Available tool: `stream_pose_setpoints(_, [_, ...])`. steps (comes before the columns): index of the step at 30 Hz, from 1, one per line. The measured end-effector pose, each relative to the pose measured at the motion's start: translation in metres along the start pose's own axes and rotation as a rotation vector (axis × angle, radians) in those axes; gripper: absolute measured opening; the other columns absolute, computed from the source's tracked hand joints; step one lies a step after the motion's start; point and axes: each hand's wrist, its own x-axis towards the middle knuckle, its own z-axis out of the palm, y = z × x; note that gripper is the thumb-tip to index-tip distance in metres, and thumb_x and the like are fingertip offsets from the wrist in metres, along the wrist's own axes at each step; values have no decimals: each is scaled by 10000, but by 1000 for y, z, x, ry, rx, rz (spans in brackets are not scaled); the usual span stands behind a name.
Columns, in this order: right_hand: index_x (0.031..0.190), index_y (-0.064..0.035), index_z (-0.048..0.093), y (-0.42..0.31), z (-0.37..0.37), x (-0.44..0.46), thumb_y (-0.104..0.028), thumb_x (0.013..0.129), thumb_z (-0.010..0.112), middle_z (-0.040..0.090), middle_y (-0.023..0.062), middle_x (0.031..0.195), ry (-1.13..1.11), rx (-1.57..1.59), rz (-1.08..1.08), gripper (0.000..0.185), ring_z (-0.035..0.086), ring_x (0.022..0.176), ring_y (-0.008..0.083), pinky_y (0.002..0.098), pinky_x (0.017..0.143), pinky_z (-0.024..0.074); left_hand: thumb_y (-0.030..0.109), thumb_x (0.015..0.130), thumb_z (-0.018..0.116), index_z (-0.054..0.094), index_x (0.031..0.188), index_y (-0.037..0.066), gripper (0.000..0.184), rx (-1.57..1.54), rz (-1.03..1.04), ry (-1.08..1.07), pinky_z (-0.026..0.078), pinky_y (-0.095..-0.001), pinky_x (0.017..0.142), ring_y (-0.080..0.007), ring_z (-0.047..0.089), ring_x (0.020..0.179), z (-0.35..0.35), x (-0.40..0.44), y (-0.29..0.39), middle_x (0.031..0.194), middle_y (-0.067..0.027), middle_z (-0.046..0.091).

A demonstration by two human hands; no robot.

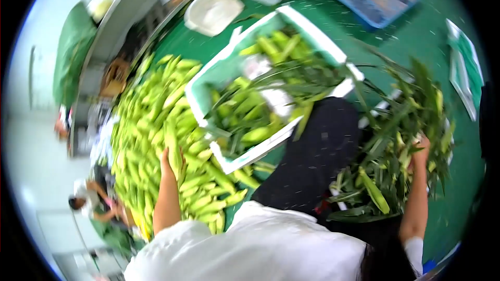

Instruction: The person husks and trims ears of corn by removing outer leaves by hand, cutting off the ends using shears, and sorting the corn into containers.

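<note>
My left hand (167, 162) is closed round a green ear of corn in its husk (172, 139), held upright over the edge of a large heap of corn ears (151, 119). On the other side, my right hand (421, 150) reaches into a pile of long corn leaves and stripped husks (383, 148). Its fingers are curled, and leaves and blur hide what is in them. A loose ear of corn (373, 191) lies on the leaves near my right forearm. Between my hands, a white foam box (317, 31) with a green lining holds corn ears, leaves and something white.
A white basin (212, 12) stands beyond the box. At the top right is a blue-rimmed tray (377, 21); a white foam lid or box (463, 70) lies at the far right. My dark-clad leg (312, 151) is beside the box. Another person (96, 198) sits at the left.
</note>
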Motion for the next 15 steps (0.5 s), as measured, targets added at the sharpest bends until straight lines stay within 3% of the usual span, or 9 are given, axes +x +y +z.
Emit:
stream_pose_setpoints(1, [1206,37,634,43,10,21,-154,757,697,670,142,980,-33,282,-29,492,629,927,256,390,834,497,564,963,408,602,1223,18,635,-102,91,101,520,-345,606,-243,623,742,-15,-2,18,927,-99,667])
stream_pose_setpoints(2, [1170,66,622,49,-20,26,-220,742,706,651,141,966,-315,199,-10,522,601,878,250,399,818,484,563,956,430,597,1211,4,637,-4,115,106,532,-347,589,-249,628,717,-66,12,36,885,-104,671])
stream_pose_setpoints(3, [1150,76,604,37,-41,16,-281,733,706,640,130,1002,-345,324,24,558,574,870,230,388,813,473,496,925,553,601,1174,22,537,93,124,152,542,-364,568,-264,631,742,-112,18,57,1011,-124,674])
stream_pose_setpoints(5, [1276,84,535,12,-100,-12,-335,749,721,614,157,1122,-431,229,115,698,580,976,266,402,882,460,509,945,490,599,1144,-2,559,-197,286,474,570,-377,626,-273,631,785,-128,12,87,994,-152,668])
stream_pose_setpoints(6, [1350,72,493,7,-119,-29,-347,782,722,597,174,1203,-252,-9,64,743,571,1085,301,393,959,435,498,961,455,601,1131,-8,554,-449,417,653,578,-377,650,-276,631,800,-120,15,95,987,-155,666])
stream_pose_setpoints(8, [1430,20,428,-4,-151,-68,-362,824,716,580,156,1274,-111,109,-40,772,553,1169,305,389,1019,418,462,994,386,605,1117,1,526,-787,610,865,574,-370,742,-267,618,854,-122,65,108,979,-132,656])
stream_pose_setpoints(10, [1443,-11,417,-29,-167,-117,-352,858,698,587,142,1266,147,376,-145,733,571,1146,297,414,967,474,392,1012,434,613,1062,27,410,-259,621,468,517,-369,861,-238,595,910,-25,82,82,950,-115,650])
stream_pose_setpoints(12, [1393,-29,453,-91,-167,-181,-357,904,653,595,128,1236,-244,1000,-12,622,617,1044,278,443,809,538,280,955,554,609,1096,31,291,-44,607,23,514,-372,822,-228,598,827,107,93,32,919,-115,661])
stream_pose_setpoints(15, [1295,-37,518,-217,-139,-273,-401,951,585,616,124,1128,-458,1292,366,505,616,1016,223,405,696,551,309,955,546,584,1166,22,358,225,12,-307,528,-386,750,-246,646,831,253,142,-79,971,-145,678])
